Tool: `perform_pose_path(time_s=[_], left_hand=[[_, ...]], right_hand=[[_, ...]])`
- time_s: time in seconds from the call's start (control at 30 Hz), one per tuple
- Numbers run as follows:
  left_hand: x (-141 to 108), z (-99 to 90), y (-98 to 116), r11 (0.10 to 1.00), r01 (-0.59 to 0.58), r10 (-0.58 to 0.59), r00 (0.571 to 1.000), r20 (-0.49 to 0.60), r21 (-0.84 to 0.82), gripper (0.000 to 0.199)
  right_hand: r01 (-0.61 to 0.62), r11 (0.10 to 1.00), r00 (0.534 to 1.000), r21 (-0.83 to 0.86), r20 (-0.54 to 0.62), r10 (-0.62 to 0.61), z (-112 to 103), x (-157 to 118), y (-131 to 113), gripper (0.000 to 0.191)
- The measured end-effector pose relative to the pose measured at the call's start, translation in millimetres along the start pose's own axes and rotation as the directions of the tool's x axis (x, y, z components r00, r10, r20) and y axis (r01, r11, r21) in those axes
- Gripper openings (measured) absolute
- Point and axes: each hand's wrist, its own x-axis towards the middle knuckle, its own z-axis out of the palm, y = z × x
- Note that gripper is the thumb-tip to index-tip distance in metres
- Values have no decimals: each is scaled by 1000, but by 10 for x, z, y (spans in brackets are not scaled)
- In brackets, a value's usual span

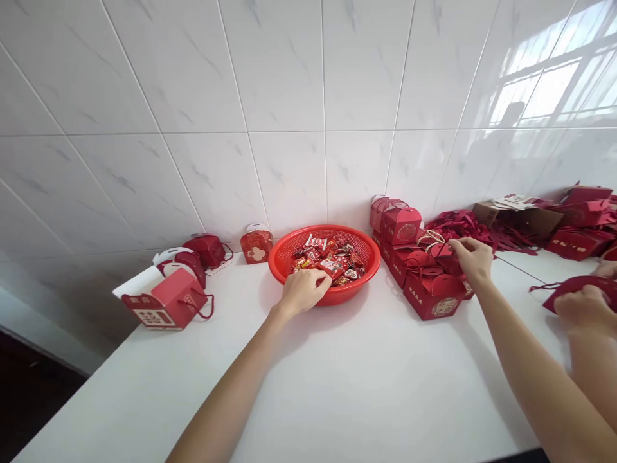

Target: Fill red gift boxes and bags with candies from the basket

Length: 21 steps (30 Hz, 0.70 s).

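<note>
My left hand [304, 289] is at the front rim of a red plastic basket [328, 297], fingers curled over wrapped candies [337, 262]; whether it grips one is hidden. My right hand [473, 258] is at the group of red gift boxes [434, 296] right of the basket, its thumb and forefinger pinched together at the top of a box. What lies between those fingertips is too small to make out. More red boxes [401, 225] are stacked behind, against the wall.
Several red boxes, one with a white flap [164, 299], stand at the left. A patterned red box [256, 246] is by the wall. Red ribbons [457, 225], a cardboard box [530, 218] and more boxes lie right. Another person's hands [585, 308] hold a red piece.
</note>
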Motion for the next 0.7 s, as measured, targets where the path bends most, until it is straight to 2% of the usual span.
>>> perform_pose_path(time_s=[0.1,0.17,0.23,0.27,0.3,0.33,0.37,0.4,0.43,0.47,0.5,0.53,0.57,0.6,0.63,0.7], left_hand=[[8,14,5,1000,18,-18,1000,-5,16,36],[7,20,15,999,25,-25,1000,-3,35,37],[-2,20,26,998,33,-34,999,7,57,38],[-7,16,31,997,37,-39,999,20,69,39],[-11,7,37,996,40,-44,998,44,83,40],[-11,-6,43,994,40,-48,996,80,99,42],[-4,-24,49,992,36,-52,990,129,119,44],[14,-47,55,989,31,-58,981,185,142,45],[43,-73,59,985,24,-66,966,248,168,46],[86,-99,61,982,10,-70,947,315,190,46],[140,-121,60,980,-16,-63,922,382,200,45],[203,-137,53,980,-47,-45,894,446,194,43],[272,-143,39,982,-77,-22,864,503,175,41],[343,-138,18,985,-101,6,834,551,143,38],[412,-120,-10,989,-101,20,811,585,106,34],[537,-55,-85,997,-48,4,789,615,55,28]], right_hand=[[91,957,996,-274,47,-81,-50,-22,-133,22],[216,850,976,-481,115,-183,-50,-76,-310,26],[368,789,930,-491,208,-304,2,-250,-539,21],[489,773,871,-404,282,-403,48,-407,-658,18],[614,744,776,-262,370,-510,106,-617,-769,17],[717,692,649,-89,447,-615,173,-878,-864,15],[794,602,483,85,514,-709,245,-1179,-938,15],[839,483,288,250,549,-785,319,-1506,-988,17],[848,346,89,402,535,-840,393,-1839,-1015,20],[824,223,-69,521,482,-874,464,-2154,-1022,24],[787,124,-195,605,434,-880,530,-2430,-1015,24],[757,51,-271,651,384,-883,594,-2649,-1001,23],[740,10,-296,673,339,-893,656,-2801,-984,23],[736,11,-283,676,323,-903,719,-2882,-968,22],[751,43,-225,659,317,-922,784,-2895,-957,20],[803,173,-29,570,328,-944,916,-2770,-943,13]])
